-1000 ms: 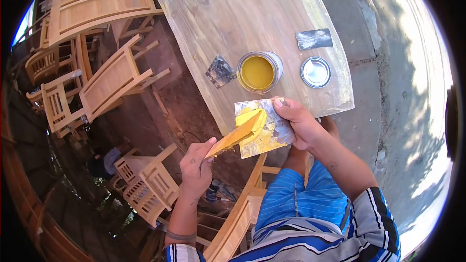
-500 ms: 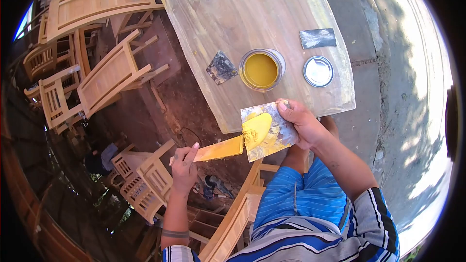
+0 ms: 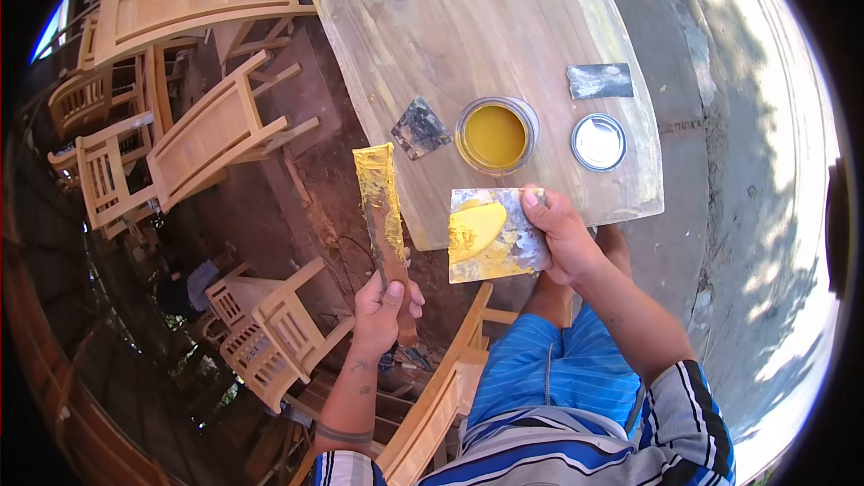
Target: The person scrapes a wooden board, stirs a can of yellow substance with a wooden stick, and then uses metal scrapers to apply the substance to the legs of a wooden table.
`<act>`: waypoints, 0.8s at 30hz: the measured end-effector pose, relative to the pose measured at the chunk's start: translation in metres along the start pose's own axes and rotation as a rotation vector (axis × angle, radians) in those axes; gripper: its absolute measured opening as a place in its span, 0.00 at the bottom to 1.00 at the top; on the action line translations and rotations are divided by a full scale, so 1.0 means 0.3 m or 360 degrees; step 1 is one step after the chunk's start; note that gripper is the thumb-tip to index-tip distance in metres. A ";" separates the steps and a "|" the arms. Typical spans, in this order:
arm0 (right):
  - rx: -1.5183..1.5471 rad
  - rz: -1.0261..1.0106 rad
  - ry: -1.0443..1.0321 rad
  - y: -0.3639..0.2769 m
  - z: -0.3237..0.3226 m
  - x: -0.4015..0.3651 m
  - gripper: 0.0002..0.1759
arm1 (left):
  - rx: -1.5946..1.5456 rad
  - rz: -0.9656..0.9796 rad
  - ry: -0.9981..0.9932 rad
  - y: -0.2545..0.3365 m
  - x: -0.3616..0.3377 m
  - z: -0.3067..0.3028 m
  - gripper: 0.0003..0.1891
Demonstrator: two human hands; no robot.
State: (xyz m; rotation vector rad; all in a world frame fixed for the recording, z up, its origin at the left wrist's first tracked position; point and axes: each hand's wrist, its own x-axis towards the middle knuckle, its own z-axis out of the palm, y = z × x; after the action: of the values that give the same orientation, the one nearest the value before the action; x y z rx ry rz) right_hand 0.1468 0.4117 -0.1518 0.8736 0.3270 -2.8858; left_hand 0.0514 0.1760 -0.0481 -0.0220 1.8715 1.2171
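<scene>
My left hand [image 3: 382,310] grips the lower end of a flat wooden stick [image 3: 382,202], held upright, its upper part coated in yellow paste. To its right, my right hand [image 3: 562,232] pinches the edge of a square, paint-smeared plate [image 3: 504,247] bearing a mound of yellow paste [image 3: 475,230]. Beyond the plate, an open can of yellow-brown paste [image 3: 496,137] stands on the wooden tabletop [image 3: 477,27]. A dark smeared square piece [image 3: 420,127] lies left of the can. On the right are a round metal lid [image 3: 598,142] and a dark rectangular piece [image 3: 599,81].
Unfinished wooden chairs and benches [image 3: 211,135] stand at the left, with more chairs [image 3: 274,333] lower down. A wooden frame [image 3: 436,396] is close to my legs. At the far lower left, a person [image 3: 200,286] is partly visible in shadow.
My left hand has turned the stick from lying level against the plate's paste to upright, apart from the plate. Its yellow-coated face now shows. The plate has tilted slightly.
</scene>
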 end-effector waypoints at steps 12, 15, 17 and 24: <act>0.0076 0.0002 0.0007 -0.023 0.018 0.002 0.21 | 0.0554 0.0445 0.0205 -0.046 0.027 -0.013 0.27; 0.0091 0.0006 -0.0028 -0.038 0.026 0.000 0.22 | 0.0648 0.0569 0.0233 -0.048 0.033 -0.021 0.27; 0.0092 0.0006 -0.0073 -0.044 0.027 0.000 0.21 | 0.0725 0.0650 0.0227 -0.041 0.036 -0.025 0.25; -0.0005 -0.0009 -0.0188 -0.051 -0.005 0.004 0.16 | 0.0968 0.0722 0.0242 -0.099 0.042 -0.115 0.25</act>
State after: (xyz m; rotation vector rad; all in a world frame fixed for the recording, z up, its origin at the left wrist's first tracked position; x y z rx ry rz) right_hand 0.1441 0.4269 -0.1511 0.6986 0.3226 -2.9251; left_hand 0.0343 0.1403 -0.0735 0.6884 2.3949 0.8914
